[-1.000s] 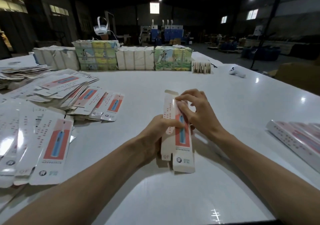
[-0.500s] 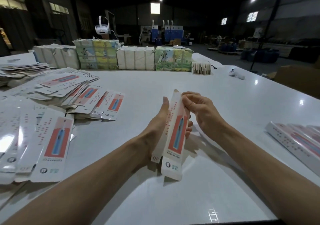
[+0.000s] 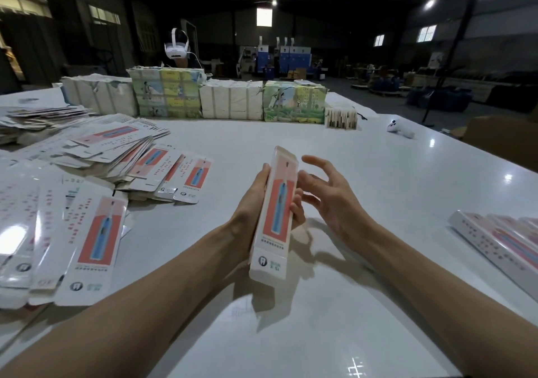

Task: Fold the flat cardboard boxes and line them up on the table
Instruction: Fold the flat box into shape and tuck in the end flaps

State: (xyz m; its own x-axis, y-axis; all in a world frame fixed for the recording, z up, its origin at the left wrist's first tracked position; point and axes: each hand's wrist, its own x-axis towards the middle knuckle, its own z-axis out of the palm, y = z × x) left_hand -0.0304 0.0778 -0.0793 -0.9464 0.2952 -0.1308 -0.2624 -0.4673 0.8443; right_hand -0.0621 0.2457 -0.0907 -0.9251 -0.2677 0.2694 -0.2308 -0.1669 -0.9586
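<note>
- Right hand (image 3: 334,203) has come off the box (image 3: 273,211) since the earlier frame; its fingers are spread and loose, just beside the box's right side.
- One box, squared up, held over the table (image 3: 291,133) middle, long axis toward the far edge.
- Box: long, narrow, white, with a red panel, a blue toothbrush print and a tooth logo at the near end; the far end is blurred.
- Left hand (image 3: 250,211) grips it from beneath, thumb along the left side, fingertips curled over the right; palm hidden.
- Flat boxes (image 3: 96,246): overlapping heap at the left edge, uncountable.
- Folded boxes (image 3: 495,243): right edge, cut off by the frame, count unclear.
- Far edge: four bundles (image 3: 233,98), one small stack (image 3: 340,117), one headset (image 3: 176,46).
</note>
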